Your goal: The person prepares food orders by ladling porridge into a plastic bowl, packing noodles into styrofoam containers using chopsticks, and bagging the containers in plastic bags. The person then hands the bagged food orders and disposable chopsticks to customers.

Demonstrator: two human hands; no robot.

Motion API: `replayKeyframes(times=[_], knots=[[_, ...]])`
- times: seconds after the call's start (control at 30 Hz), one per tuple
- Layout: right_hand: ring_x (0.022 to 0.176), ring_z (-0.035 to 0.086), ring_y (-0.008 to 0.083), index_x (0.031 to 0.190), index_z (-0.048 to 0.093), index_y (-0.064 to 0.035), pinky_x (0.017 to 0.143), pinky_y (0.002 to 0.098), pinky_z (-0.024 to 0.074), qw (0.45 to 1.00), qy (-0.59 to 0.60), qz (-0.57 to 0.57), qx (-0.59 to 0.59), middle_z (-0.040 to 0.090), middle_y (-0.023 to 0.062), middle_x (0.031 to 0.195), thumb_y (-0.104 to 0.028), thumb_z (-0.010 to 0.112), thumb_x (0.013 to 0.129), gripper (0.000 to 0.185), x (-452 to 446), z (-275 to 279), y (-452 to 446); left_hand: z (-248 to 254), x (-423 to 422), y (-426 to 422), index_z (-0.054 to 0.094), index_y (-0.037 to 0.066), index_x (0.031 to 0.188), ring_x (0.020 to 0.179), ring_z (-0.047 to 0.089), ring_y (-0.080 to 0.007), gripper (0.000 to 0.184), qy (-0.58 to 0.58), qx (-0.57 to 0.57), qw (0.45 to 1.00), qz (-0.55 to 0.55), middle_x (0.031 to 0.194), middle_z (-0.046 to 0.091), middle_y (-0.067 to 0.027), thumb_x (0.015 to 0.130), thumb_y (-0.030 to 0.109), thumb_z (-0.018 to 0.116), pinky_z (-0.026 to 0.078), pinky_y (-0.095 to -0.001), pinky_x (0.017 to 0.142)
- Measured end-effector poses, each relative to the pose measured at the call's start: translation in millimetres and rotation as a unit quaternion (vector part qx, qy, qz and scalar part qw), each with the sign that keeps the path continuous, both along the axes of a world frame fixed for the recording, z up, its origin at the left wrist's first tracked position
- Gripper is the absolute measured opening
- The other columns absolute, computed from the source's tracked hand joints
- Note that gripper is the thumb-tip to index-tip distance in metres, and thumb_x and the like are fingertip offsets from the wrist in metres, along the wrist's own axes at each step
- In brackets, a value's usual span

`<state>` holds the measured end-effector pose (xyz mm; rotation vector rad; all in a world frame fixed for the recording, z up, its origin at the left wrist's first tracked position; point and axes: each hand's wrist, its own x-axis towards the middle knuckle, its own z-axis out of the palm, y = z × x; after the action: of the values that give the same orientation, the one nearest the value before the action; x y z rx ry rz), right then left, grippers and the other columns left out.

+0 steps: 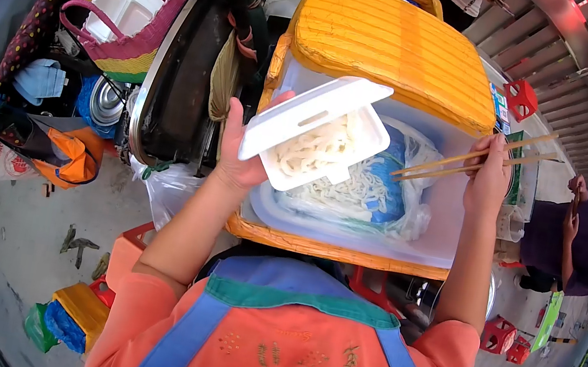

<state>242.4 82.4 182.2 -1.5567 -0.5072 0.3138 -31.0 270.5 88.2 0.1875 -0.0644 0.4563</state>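
Note:
My left hand [240, 155] grips a white foam takeout box [373, 136] from its left side, the lid tilted half up. White noodles [314, 144] lie inside the box. A pair of long wooden chopsticks [437, 165] is held in my right hand [489, 173], their tips pointing left, to the right of the box and apart from it. Below the box, more white noodles [351, 189] rest on clear and blue plastic in a large white tub [424, 244]. The box hides part of those noodles.
A yellow taped lid [394, 52] covers the tub's far side. On the left, a pink woven basket [124, 58] carries white foam boxes beside a dark metal-rimmed trough [188, 72]. A person in purple [580, 239] is at the right. Red stools [498, 334] stand behind.

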Motion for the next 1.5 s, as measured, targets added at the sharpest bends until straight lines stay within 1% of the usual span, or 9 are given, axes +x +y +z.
replayKeyframes(times=[0.17,0.33,0.47,0.67,0.83,0.93,1.1,1.33,1.5], knots=[[0.044,0.043,0.0068,0.08,0.052,-0.0069,0.04,0.0198,0.0345,0.967,-0.048,0.149,-0.2,0.049,0.001,0.064,-0.031,0.042,0.096,0.03,12.9,-17.2,24.4,5.6,-9.8,7.9,0.04,0.008,0.133,0.121,0.045,-0.0319,0.056,0.064,0.05,0.995,0.058,0.133,0.045,-0.0158,0.08,0.016,0.052,0.037,-0.0443,0.101],[0.064,0.058,0.0155,0.087,0.059,-0.0047,0.059,0.0298,0.0475,0.925,-0.144,0.22,-0.273,0.06,0.0059,0.071,-0.026,0.048,0.093,0.025,54.3,-187.6,26.0,7.2,-25.4,7.4,0.033,0.008,0.138,0.126,0.039,-0.0327,0.066,0.1,0.046,0.985,0.133,0.138,0.039,-0.0166,0.079,0.028,0.055,0.029,-0.0454,0.106],[0.071,0.06,0.0207,0.087,0.06,-0.0044,0.066,0.0326,0.0471,0.908,-0.136,0.289,-0.272,0.062,0.0083,0.074,-0.024,0.048,0.092,0.024,40.1,-214.0,45.9,-10.8,-38.9,4.6,0.03,0.005,0.139,0.129,0.034,-0.0319,0.072,0.151,0.01,0.975,0.166,0.139,0.036,-0.0162,0.082,0.046,0.049,0.026,-0.0439,0.107],[0.073,0.059,0.0286,0.081,0.06,-0.0033,0.062,0.0334,0.048,0.793,-0.412,0.401,-0.203,0.062,0.0102,0.079,-0.02,0.052,0.089,0.02,3.0,-203.0,58.7,-11.7,-53.7,-2.4,0.036,0.002,0.135,0.124,0.04,-0.0324,0.071,0.159,-0.013,0.969,0.19,0.135,0.041,-0.0165,0.084,0.05,0.045,0.03,-0.044,0.104],[0.062,0.06,0.0236,0.076,0.058,-0.0028,0.055,0.0311,0.048,0.83,-0.401,0.383,-0.067,0.06,0.0092,0.071,-0.02,0.053,0.089,0.023,7.3,-236.2,60.4,-20.6,-66.7,-0.4,0.037,0.001,0.134,0.124,0.04,-0.0326,0.071,0.168,-0.032,0.969,0.179,0.134,0.043,-0.0167,0.085,0.052,0.044,0.03,-0.0441,0.104],[0.051,0.058,0.0185,0.077,0.055,-0.0026,0.049,0.0288,0.0483,0.905,-0.109,0.319,-0.258,0.058,0.0081,0.066,-0.023,0.05,0.092,0.026,9.8,-200.5,49.6,-16.6,-71.2,-0.8,0.037,0.001,0.134,0.124,0.04,-0.0332,0.071,0.119,-0.048,0.977,0.168,0.134,0.042,-0.0167,0.085,0.052,0.043,0.03,-0.0445,0.104],[0.046,0.055,0.0155,0.081,0.05,-0.006,0.044,0.024,0.0478,0.967,0.218,0.12,-0.064,0.054,0.0059,0.063,-0.031,0.043,0.096,0.03,28.6,-149.5,19.9,-12.1,-71.7,1.5,0.035,0.001,0.135,0.126,0.038,-0.0333,0.071,0.117,-0.04,0.98,0.157,0.137,0.039,-0.0166,0.086,0.053,0.042,0.029,-0.0449,0.105],[0.047,0.049,0.0118,0.08,0.05,-0.0075,0.041,0.0213,0.0399,0.953,0.273,0.068,0.113,0.052,0.0035,0.064,-0.032,0.042,0.096,0.03,21.8,-44.6,-3.9,2.6,-51.2,6.6,0.032,0.003,0.137,0.127,0.036,-0.0329,0.067,0.172,-0.016,0.966,0.192,0.139,0.036,-0.0158,0.091,0.053,0.033,0.027,-0.0462,0.106],[0.047,0.046,0.0104,0.083,0.052,-0.0049,0.04,0.0186,0.0356,0.897,0.18,0.274,0.296,0.05,0.0049,0.07,-0.027,0.036,0.098,0.031,17.1,53.7,4.7,11.1,-32.6,5.3,0.032,0.004,0.137,0.128,0.036,-0.0322,0.066,0.133,-0.014,0.98,0.149,0.139,0.036,-0.0152,0.092,0.053,0.029,0.028,-0.0455,0.106]])
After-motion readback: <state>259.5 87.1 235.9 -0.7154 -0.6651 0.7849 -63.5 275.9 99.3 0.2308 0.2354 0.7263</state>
